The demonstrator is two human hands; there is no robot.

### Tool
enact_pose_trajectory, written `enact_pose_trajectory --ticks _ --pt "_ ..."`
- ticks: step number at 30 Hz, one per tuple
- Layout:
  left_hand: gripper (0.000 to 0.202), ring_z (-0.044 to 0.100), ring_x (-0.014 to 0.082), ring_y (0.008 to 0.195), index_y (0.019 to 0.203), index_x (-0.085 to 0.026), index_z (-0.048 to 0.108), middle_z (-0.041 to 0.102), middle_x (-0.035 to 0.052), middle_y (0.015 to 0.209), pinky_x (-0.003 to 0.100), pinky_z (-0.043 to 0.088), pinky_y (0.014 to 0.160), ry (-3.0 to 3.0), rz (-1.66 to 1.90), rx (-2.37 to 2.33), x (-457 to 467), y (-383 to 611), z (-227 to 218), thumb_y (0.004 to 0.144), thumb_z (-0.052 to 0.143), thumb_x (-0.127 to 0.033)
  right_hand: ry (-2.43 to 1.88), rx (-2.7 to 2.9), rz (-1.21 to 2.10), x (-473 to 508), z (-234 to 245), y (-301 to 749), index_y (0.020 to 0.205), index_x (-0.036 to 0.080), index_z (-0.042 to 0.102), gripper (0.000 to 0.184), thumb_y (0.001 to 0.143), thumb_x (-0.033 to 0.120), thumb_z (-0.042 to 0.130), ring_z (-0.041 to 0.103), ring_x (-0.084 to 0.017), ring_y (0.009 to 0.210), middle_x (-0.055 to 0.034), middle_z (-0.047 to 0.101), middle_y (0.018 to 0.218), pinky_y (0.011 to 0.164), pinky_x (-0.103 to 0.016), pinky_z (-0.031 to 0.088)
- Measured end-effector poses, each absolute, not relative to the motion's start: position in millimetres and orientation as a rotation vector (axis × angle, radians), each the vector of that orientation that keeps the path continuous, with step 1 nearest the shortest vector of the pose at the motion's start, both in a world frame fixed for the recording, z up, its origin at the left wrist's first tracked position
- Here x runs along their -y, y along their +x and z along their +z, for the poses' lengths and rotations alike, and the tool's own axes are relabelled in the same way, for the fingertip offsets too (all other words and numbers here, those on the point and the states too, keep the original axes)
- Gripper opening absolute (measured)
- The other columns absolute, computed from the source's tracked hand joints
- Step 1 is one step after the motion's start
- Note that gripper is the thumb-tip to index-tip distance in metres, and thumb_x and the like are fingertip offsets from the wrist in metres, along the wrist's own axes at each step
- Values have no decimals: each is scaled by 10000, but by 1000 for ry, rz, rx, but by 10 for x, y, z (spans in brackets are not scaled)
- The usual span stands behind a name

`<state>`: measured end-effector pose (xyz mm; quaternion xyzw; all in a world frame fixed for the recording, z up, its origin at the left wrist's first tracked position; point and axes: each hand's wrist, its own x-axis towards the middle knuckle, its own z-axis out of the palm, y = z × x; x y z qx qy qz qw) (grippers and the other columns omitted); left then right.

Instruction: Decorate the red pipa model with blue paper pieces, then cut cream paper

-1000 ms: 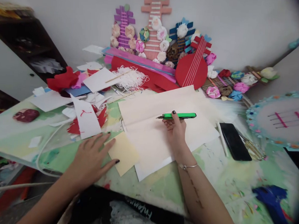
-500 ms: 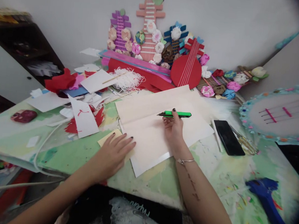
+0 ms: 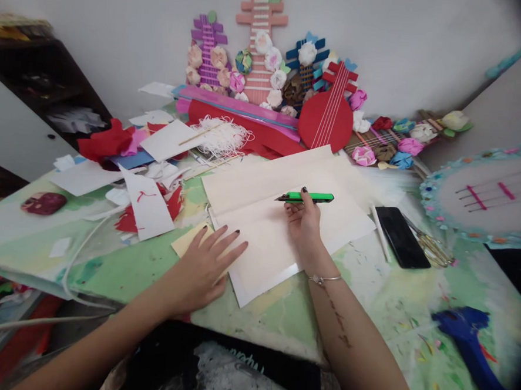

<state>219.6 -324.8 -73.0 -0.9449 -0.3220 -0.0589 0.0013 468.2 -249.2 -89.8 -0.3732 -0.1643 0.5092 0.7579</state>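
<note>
My right hand (image 3: 303, 224) is closed around a green utility knife (image 3: 310, 197), its dark pointed tip facing left. Beneath it lies a large cream-white sheet of paper (image 3: 257, 242) with a crease across its upper part. Fingers spread, my left hand (image 3: 203, 265) rests at the lower left edge of the sheet, partly over a small yellow paper (image 3: 187, 242). Whether the left palm presses on the table is hidden.
Paper scraps (image 3: 147, 203) and a tangle of white string (image 3: 224, 138) lie to the left. A phone (image 3: 401, 236), scissors (image 3: 434, 247) and a blue glue gun (image 3: 467, 343) sit at the right. Behind stand a red lute-shaped craft (image 3: 325, 121) and other flower-trimmed instruments.
My left hand has shifted slightly right and up, its fingers a little farther over the sheet. The right hand keeps the knife in nearly the same place.
</note>
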Motion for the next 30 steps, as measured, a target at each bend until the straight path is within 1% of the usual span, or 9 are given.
enact_pose_trajectory --ticks 2,5,9,11,14,16,20,24,30 --pt "676 406 314 1299 1417 -168 366 461 138 1413 558 283 1056 -2913 -146 1056 3153 2081 -752 752 447 -79 -815 358 1108 2491 -901 4676 743 144 597 237 672 293 768 597 -96 468 -9 687 617 477 -193 519" --pt "608 443 344 1264 1300 -133 506 531 166 1336 593 297 1025 -2803 -185 1070 3037 1883 -765 714 408 -2 -808 360 1111 2485 -906 4672 755 142 594 222 696 289 749 597 -96 467 -9 684 614 470 -190 512" --pt "402 437 318 1276 1238 -109 539 545 159 1325 547 302 1058 -2934 -400 838 3144 1984 -723 846 463 -158 -807 342 1134 2480 -908 4685 759 140 600 198 731 296 717 597 -90 470 -9 682 613 467 -179 507" --pt "404 421 286 1297 1262 -103 513 546 143 1330 508 294 1085 -3063 -431 674 3259 2175 -718 884 474 -240 -794 313 1147 2482 -905 4695 748 143 601 180 745 291 703 595 -82 472 -1 679 608 478 -172 510" --pt "422 441 290 1275 1246 -80 519 573 148 1292 502 300 1084 -3114 -443 577 3355 2445 -771 888 493 -301 -762 276 1158 2482 -896 4704 735 145 603 154 755 271 690 598 -76 476 9 676 600 484 -164 509" --pt "374 490 291 1220 1199 -76 550 606 148 1237 494 341 1052 -3069 -480 581 3340 2552 -824 892 503 -285 -756 264 1163 2479 -893 4706 731 146 602 141 758 257 683 598 -77 471 6 679 598 467 -161 498" --pt "218 583 268 1070 1071 -71 604 664 142 1088 449 448 924 -2951 -534 534 3227 2626 -865 894 495 -136 -765 264 1175 2469 -894 4714 729 146 598 140 763 259 673 589 -79 448 1 680 591 445 -164 486" --pt "198 631 247 941 1046 -44 607 685 147 979 396 514 787 -2898 -635 464 3159 2679 -823 895 489 -91 -765 277 1180 2462 -904 4726 735 144 600 158 752 274 688 593 -80 458 -6 687 606 454 -167 487" --pt "244 637 219 1002 1061 -79 618 709 115 969 407 517 875 -2879 -773 314 3140 2706 -810 939 408 -88 -759 331 1182 2451 -932 4729 747 145 595 183 716 273 723 598 -86 468 -16 695 621 454 -171 477"
